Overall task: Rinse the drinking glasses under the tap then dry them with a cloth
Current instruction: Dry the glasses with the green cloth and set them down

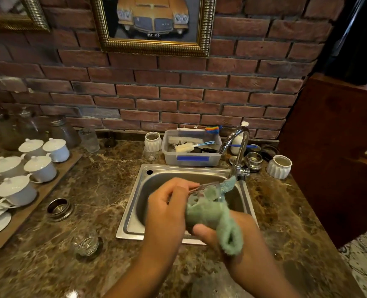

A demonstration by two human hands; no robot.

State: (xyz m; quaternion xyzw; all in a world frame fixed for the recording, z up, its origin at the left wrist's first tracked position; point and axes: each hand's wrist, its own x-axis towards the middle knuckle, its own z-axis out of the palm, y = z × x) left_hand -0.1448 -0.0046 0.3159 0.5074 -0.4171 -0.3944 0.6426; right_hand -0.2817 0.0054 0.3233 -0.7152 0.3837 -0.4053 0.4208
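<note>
Off the front left corner of the sink (179,169), a spare glass (85,244) stands on the counter (105,190). Over the sink the right hand (240,226) grips a green cloth (208,211) wrapped round a drinking glass (206,188) — the left hand (167,203) curls round its other end. Behind the sink are the tap (238,147) and a plastic tub (191,161) of brushes

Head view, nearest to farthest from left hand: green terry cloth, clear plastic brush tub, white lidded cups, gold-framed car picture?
Left hand grips the drinking glass.
1. Green terry cloth: just right, held by right hand.
2. Clear plastic brush tub: behind sink.
3. White lidded cups: far left.
4. Gold-framed car picture: on brick wall.
</note>
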